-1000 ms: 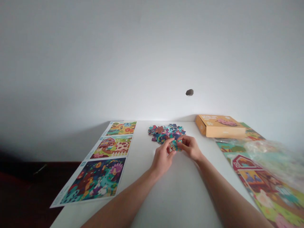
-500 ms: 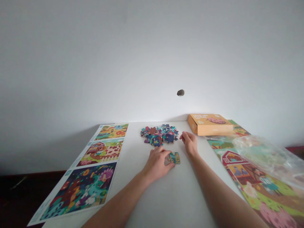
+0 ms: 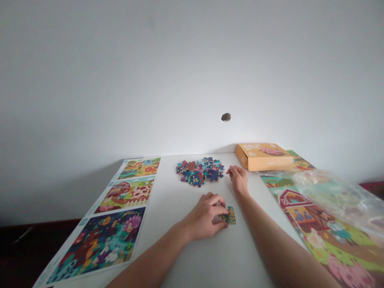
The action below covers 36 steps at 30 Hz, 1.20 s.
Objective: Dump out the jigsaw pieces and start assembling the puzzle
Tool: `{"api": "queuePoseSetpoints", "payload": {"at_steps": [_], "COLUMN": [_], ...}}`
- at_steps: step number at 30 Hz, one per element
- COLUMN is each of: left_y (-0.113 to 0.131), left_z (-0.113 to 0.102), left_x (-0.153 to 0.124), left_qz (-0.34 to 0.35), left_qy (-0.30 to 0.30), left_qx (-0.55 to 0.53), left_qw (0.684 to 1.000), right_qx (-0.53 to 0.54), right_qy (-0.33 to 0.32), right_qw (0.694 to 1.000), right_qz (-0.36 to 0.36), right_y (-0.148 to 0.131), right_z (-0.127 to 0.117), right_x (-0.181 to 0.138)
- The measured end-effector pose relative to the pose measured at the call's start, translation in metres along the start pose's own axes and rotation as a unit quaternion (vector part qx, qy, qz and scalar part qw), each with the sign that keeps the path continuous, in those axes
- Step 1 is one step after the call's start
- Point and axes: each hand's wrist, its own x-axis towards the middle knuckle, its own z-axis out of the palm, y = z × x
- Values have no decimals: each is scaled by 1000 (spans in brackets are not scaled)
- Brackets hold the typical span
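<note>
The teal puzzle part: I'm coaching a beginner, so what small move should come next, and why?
Probably have the right hand take a piece from the puzzle pile: it is just beside the pile with no piece showing in it, while the left hand touches the teal puzzle part.

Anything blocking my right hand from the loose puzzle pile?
Nothing visible does: only white tabletop shows between the right hand and the puzzle pile. The left hand, at the teal piece, is nearer the camera; the orange box sits beyond, to the right.
</note>
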Motion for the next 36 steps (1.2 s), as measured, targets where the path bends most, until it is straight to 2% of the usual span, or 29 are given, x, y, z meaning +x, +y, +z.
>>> {"api": "queuePoseSetpoints", "payload": {"at_steps": [3,5,7,10,13,17,20,26,31,36], "left_y": [3,-2,-14,-36,-53,-54,-50,-53,-57,-62], "left_z": [0,0,-1,-3,-6,-9,-9,-10,-12,-10], "left_x": [0,0,0,1,2,1,0,1,0,0], "left_qz": [12,0,-43,-157,-220,-208,-192,-246,-317,-319], "left_qy": [-6,23,79,162,200,184,161,184,221,236], "left_qx": [-5,8,46,117,138,157,181,212,239,232], "left_qw": [1000,1000,995,967,945,948,951,928,891,888], "right_qx": [-54,-122,-203,-314,-372,-384,-383,-405,-386,-373], "right_qy": [62,61,38,0,-37,-100,-123,-115,-91,-49], "right_qw": [997,991,978,949,927,917,913,904,917,925], "right_qz": [-5,-10,-12,-14,-18,-50,-66,-71,-53,-52], "right_y": [-2,-4,-6,-8,-9,-13,-17,-19,-16,-12], "right_z": [2,4,7,11,13,14,15,18,18,19], "right_x": [0,-1,-3,-5,-8,-11,-14,-17,-16,-15]}}
